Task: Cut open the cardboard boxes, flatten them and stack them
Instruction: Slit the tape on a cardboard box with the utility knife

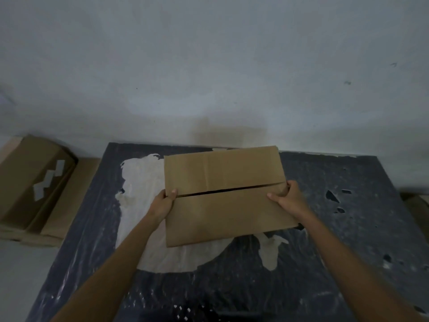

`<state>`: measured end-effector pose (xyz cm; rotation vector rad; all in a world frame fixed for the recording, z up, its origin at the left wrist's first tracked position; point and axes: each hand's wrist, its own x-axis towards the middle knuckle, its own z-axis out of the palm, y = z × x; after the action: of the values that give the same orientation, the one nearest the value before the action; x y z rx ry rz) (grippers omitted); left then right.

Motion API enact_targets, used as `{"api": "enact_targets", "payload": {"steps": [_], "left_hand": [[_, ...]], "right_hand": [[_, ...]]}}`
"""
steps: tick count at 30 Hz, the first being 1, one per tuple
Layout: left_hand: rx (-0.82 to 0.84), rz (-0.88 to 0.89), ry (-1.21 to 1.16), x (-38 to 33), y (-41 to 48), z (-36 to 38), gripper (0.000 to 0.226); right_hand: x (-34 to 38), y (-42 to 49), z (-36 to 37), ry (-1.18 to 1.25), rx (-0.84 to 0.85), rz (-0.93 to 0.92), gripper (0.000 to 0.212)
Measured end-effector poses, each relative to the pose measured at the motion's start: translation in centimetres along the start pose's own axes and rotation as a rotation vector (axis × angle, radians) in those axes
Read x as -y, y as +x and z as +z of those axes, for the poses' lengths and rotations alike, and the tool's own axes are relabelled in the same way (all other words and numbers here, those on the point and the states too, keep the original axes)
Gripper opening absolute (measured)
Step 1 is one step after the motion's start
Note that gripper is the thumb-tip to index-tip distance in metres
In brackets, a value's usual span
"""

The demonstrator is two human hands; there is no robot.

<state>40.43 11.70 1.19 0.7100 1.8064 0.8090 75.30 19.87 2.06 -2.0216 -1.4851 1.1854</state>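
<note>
Gripping the cardboard box [222, 198] at both short ends: your left hand [163, 203] pinches the left edge, thumb on top right at the end of the slit [222, 190], the other fingers hidden underneath. Your right hand [287, 198] grasps the right edge, thumb laid on the near flap, fingers [289, 185] curled round the edge at the same slit line. The box is over the middle-rear of the dark tabletop [348, 228], close to the wall [209, 66]; I cannot tell whether it rests on the surface or is lifted clear. Its long axis runs left to right across you, the slit parallel to it, so the box lies straight ahead between the two hands, neither hand nearer than the other. Both forearms reach forward and converge slightly, wrists about level. The two top flaps meet closed and uncut along the slit, so opening looks not yet done. No cutter is visible. A pile of cardboard [34, 182] lies off the tabletop's left side, well apart from the box. Judgement: stacking calls for a leftward carry, left hand leading.
</note>
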Motion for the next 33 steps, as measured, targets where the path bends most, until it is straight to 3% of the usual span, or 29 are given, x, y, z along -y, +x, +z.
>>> {"api": "enact_targets", "payload": {"steps": [12,14,18,22,24,27,31,33], "left_hand": [[0.001,0.336,-0.010,-1.6,-0.7,-1.8,0.034],[0.074,0.298,-0.100,-1.0,-1.5,-2.0,0.039],[0.198,0.038,-0.531,0.2,-3.9,-2.5,0.031],[0.283,-0.002,-0.383,1.2,-4.6,-2.8,0.070],[0.247,0.030,-0.287,1.0,-5.3,-1.9,0.069],[0.228,0.108,-0.280,1.0,-7.0,-0.6,0.046],[0.311,0.265,-0.234,2.4,-8.3,-1.5,0.070],[0.299,0.359,-0.206,3.3,-8.9,-2.3,0.065]], "right_hand": [[1.7,-2.1,-1.8,0.146,-0.325,-0.200,0.078],[1.0,-2.6,-1.8,0.146,-0.305,-0.200,0.077],[-4.0,-4.3,-1.3,0.054,-0.232,-0.147,0.035],[-8.3,-5.8,-2.6,0.007,-0.098,-0.110,0.023],[-8.5,-6.4,-4.4,0.172,0.005,0.013,0.020],[-7.6,-8.2,-6.1,0.794,0.114,0.212,0.027],[-5.7,-10.2,-6.6,0.932,0.166,0.143,0.048],[-5.3,-11.1,-6.1,0.975,0.184,0.079,0.050]]}}
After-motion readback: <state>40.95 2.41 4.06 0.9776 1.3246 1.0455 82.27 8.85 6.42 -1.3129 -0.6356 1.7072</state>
